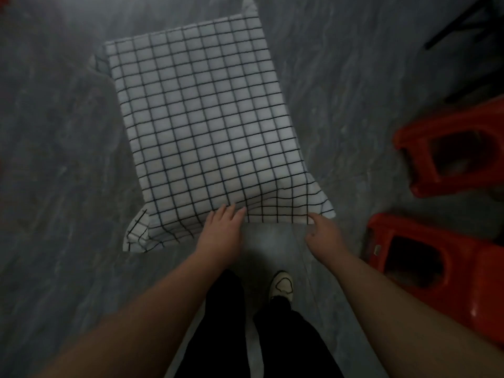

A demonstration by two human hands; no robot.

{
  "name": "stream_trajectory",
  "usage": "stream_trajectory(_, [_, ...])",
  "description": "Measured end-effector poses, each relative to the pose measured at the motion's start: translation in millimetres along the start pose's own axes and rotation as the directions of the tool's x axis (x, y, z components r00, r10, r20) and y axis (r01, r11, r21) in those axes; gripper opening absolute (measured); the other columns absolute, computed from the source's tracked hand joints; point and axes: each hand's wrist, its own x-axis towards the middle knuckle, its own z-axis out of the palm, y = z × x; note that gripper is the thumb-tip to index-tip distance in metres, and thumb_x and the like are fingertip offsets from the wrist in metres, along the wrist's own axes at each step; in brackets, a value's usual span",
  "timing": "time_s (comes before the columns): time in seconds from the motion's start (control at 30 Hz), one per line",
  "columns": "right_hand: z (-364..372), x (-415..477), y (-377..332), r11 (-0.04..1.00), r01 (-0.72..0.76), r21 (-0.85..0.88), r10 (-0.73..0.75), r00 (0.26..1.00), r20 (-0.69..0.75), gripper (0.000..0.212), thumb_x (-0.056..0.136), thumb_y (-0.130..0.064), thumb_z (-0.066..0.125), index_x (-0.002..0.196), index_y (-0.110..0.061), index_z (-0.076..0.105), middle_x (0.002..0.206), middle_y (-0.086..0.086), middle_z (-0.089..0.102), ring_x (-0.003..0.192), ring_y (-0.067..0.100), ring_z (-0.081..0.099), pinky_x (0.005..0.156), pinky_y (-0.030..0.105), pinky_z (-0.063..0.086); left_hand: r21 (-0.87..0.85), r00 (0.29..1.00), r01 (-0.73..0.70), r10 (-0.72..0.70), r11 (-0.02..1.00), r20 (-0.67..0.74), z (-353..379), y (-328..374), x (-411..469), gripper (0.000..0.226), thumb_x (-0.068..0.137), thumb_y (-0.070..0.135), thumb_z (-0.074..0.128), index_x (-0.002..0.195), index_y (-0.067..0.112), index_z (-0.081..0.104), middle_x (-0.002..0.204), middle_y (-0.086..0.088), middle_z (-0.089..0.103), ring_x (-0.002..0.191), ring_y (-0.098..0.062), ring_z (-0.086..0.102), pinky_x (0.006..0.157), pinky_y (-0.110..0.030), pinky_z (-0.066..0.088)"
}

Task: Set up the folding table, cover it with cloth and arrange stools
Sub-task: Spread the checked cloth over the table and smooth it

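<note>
The covering step is in hand: the checked cloth (201, 118) lies across the whole tabletop, its corners drooping past the edges; the tabletop itself is hidden beneath. The left hand (222, 230) rests with straight fingers, close together, on the cloth at the near edge; the right hand (323, 230) pinches the hem just beside the near right corner. Next, I judge, comes a small tug and smoothing to square the overhang — then the two red stools (450, 156), lying on their sides on the floor (54, 159) to the right, need standing up and setting around the table.
</note>
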Motion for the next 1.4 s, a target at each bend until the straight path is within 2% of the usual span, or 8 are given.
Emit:
stream_trajectory(0.2, [-20.9, 11.4, 33.5, 0.96, -0.112, 0.258, 0.136, 0.988, -0.075, 0.05, 0.095, -0.013, 0.052, 0.145, -0.013, 0.046, 0.146, 0.012, 0.049, 0.13, 0.027, 0.049, 0.105, 0.034, 0.039, 0.085, 0.99, -0.134, 0.13, 0.987, 0.051, -19.2, 49.1, 45.0, 0.067, 0.1, 0.028, 0.049, 0.159, 0.025, 0.016, 0.167, -0.004, 0.013, 0.153, -0.026, 0.005, 0.123, -0.041, 0.007])
stream_trajectory(0.5, [-19.0, 87.4, 102.8, 0.633, -0.282, 0.721, 0.48, 0.873, -0.08, 0.036, 0.098, -0.022, 0.055, 0.133, -0.012, 0.056, 0.129, 0.009, 0.061, 0.115, 0.024, 0.056, 0.103, 0.04, 0.045, 0.302, 0.948, -0.309, 0.316, 0.902, 0.028, -9.9, 106.3, 141.2, 0.07, 0.097, 0.042, 0.055, 0.155, 0.036, 0.017, 0.168, 0.0, -0.002, 0.152, -0.026, -0.016, 0.119, -0.045, -0.01])
stream_trajectory(0.7, [-1.5, 161.9, 130.9, 0.612, -0.246, 0.752, 0.244, 0.963, 0.117, 0.033, 0.102, -0.038, 0.049, 0.116, -0.014, 0.067, 0.117, 0.007, 0.066, 0.109, 0.022, 0.059, 0.092, 0.036, 0.048, 0.429, 0.946, -0.3, 0.325, 0.852, 0.016, 13.6, 106.8, 203.7, 0.093, 0.087, 0.063, 0.057, 0.154, 0.041, -0.003, 0.165, -0.003, -0.02, 0.148, -0.028, -0.031, 0.118, -0.063, -0.009])
stream_trajectory(0.87, [4.0, 198.2, 142.8, 0.482, -0.497, 0.722, 0.062, 0.841, 0.537, 0.045, 0.095, -0.051, 0.051, 0.117, -0.016, 0.069, 0.114, 0.007, 0.072, 0.105, 0.023, 0.066, 0.085, 0.038, 0.051, 0.452, 0.931, -0.341, 0.364, 0.825, 0.037, 37.3, 89.7, 214.4, 0.098, 0.084, 0.074, 0.043, 0.156, 0.037, -0.013, 0.163, -0.008, -0.027, 0.147, -0.029, -0.033, 0.117, -0.065, -0.01])
stream_trajectory(1.13, [-6.0, 184.1, 188.5, 0.182, -0.458, 0.87, -0.271, 0.827, 0.492, 0.082, 0.054, -0.025, 0.094, 0.127, -0.003, 0.063, 0.128, 0.019, 0.065, 0.119, 0.034, 0.062, 0.097, 0.044, 0.054, 0.397, 0.933, -0.334, 0.36, 0.855, 0.007, 42.1, 87.1, 218.3, 0.092, 0.086, 0.08, 0.025, 0.158, 0.033, -0.008, 0.164, -0.009, -0.023, 0.148, -0.027, -0.031, 0.117, -0.061, -0.016])
stream_trajectory(1.2, [-4.1, 179.0, 193.1, 0.228, -0.411, 0.882, -0.172, 0.875, 0.452, 0.075, 0.054, -0.03, 0.094, 0.119, -0.006, 0.066, 0.12, 0.015, 0.069, 0.108, 0.027, 0.065, 0.088, 0.038, 0.057, 0.425, 0.931, -0.335, 0.366, 0.841, 0.01, 44.7, 86.4, 219.4, 0.089, 0.087, 0.08, 0.022, 0.157, 0.035, -0.008, 0.164, -0.01, -0.024, 0.147, -0.028, -0.032, 0.117, -0.063, -0.015])
stream_trajectory(1.3, [7.5, 185.3, 185.7, 0.443, -0.368, 0.817, 0.071, 0.923, 0.377, 0.014, 0.088, -0.015, 0.069, 0.102, -0.017, 0.069, 0.104, 0.007, 0.069, 0.089, 0.013, 0.062, 0.076, 0.028, 0.048, 0.475, 0.93, -0.314, 0.368, 0.822, -0.022, 53.6, 84.4, 222.5, 0.083, 0.091, 0.076, 0.026, 0.158, 0.036, -0.002, 0.164, -0.012, -0.02, 0.149, -0.032, -0.027, 0.117, -0.066, -0.008])
stream_trajectory(1.4, [29.1, 203.7, 181.8, 0.598, -0.359, 0.717, 0.325, 0.926, 0.193, 0.015, 0.096, -0.005, 0.056, 0.099, -0.013, 0.069, 0.095, 0.005, 0.067, 0.089, 0.02, 0.061, 0.07, 0.028, 0.045, 0.515, 0.919, -0.29, 0.384, 0.807, -0.085, 60.8, 82.2, 223.6, 0.073, 0.096, 0.07, 0.025, 0.158, 0.037, 0.005, 0.166, -0.014, -0.011, 0.151, -0.034, -0.02, 0.117, -0.068, -0.002])
